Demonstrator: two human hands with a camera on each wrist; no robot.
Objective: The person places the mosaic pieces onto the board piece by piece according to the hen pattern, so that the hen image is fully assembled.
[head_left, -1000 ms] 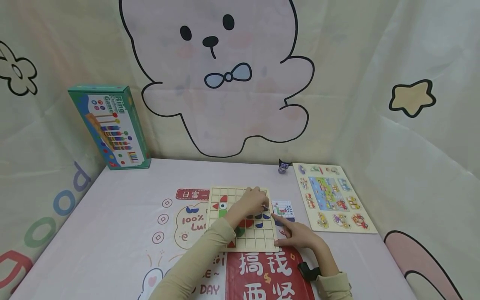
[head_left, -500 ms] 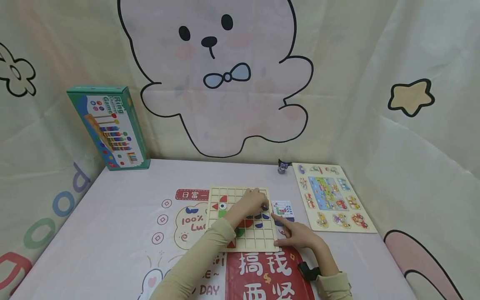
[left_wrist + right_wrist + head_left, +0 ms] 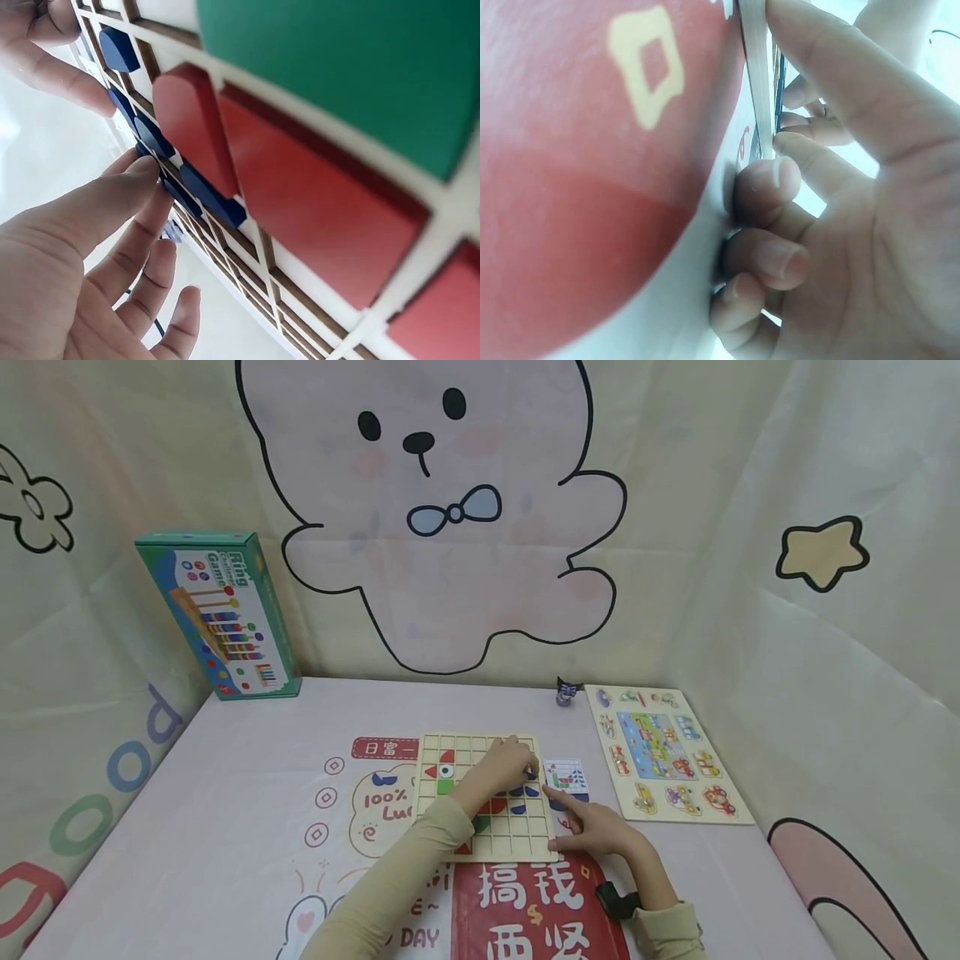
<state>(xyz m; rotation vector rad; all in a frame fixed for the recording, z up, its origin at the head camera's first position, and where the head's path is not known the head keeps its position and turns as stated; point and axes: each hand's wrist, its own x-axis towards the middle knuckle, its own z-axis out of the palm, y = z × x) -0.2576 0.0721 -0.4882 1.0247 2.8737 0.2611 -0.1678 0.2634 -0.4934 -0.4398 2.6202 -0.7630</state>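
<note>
A pale wooden grid board lies on the table, set with red, green and blue puzzle pieces. My left hand reaches over its far right part. Between that hand's thumb and index finger, in the left wrist view, is a small dark blue puzzle piece low over the grid, mostly covered by the fingertips. Other blue pieces and a large red piece sit in cells close by. At the board's right edge, my right hand touches with thumb and extended index finger; its other fingers bend loosely beneath.
A small printed pattern card lies just right of the board. Farther right is a picture puzzle board, with a small dark figurine by its far corner. A green toy box leans against the cloth wall at back left.
Both hands stay nearly in place on and beside the board; the left fingers shift only slightly at the blue piece. The pieces in view keep their cells.
</note>
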